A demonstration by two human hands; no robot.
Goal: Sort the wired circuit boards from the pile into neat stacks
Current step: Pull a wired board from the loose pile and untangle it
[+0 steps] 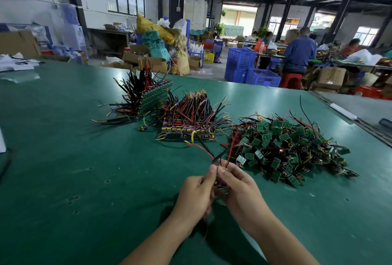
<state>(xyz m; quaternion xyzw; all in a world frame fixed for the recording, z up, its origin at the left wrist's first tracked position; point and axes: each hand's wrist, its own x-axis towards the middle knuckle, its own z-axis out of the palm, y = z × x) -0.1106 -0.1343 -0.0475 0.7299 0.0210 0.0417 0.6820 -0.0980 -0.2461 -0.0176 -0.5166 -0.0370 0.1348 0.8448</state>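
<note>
A loose pile of small green wired circuit boards [290,148] lies on the right of the green table [74,158]. Two ordered stacks stand further back: a flat stack [188,124] with red, black and yellow wires bristling upward, and a stack on edge [150,99] leaning to its left. My left hand [196,194] and my right hand [239,190] meet in front of the pile, both pinching one small wired board [220,183]. Its red and black wires [203,150] fan up and away from my fingertips. The board itself is mostly hidden by my fingers.
White papers [14,63] lie at the far left corner of the table. A grey strip [343,111] runs along the table's right edge. Beyond the table are blue crates [248,67], cardboard boxes and seated people working at benches.
</note>
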